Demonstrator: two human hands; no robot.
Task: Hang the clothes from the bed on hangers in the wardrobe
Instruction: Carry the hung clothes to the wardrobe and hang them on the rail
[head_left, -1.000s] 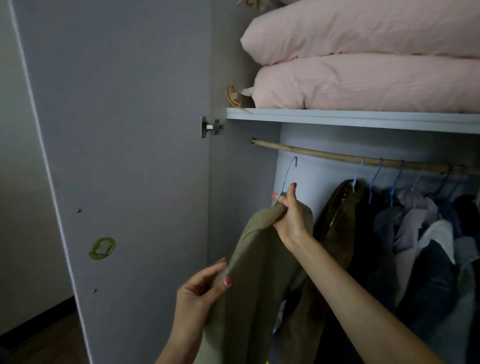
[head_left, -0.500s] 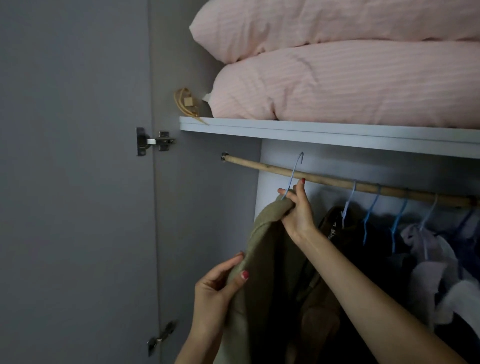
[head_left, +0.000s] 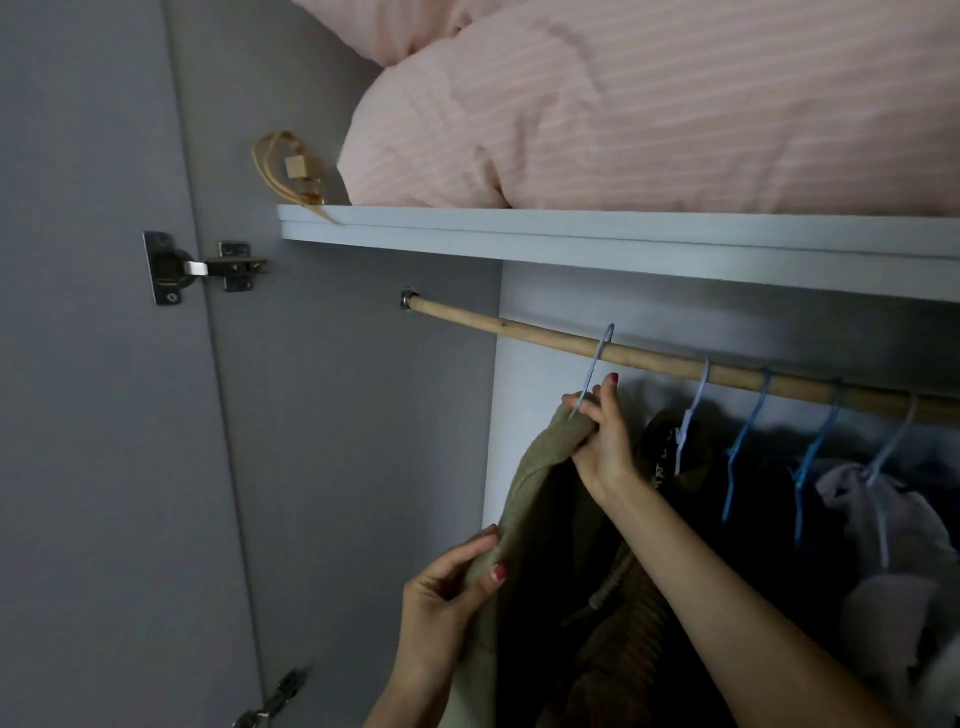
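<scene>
Olive garment (head_left: 524, 499), bunched on hanger (head_left: 592, 371)

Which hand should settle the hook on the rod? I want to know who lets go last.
The right hand. It grips the hanger at its neck just under the rod, where the hook already crosses. The left hand only pinches the green garment lower down.

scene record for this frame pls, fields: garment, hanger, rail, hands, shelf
garment: olive garment, on a hanger
hanger: hook at the rail; whether it bears on it, cannot tell
rail: wooden rail, other hangers to the right
right hand: grips hanger neck and collar
left hand: pinches garment edge lower down
shelf: pink bedding on top
</scene>
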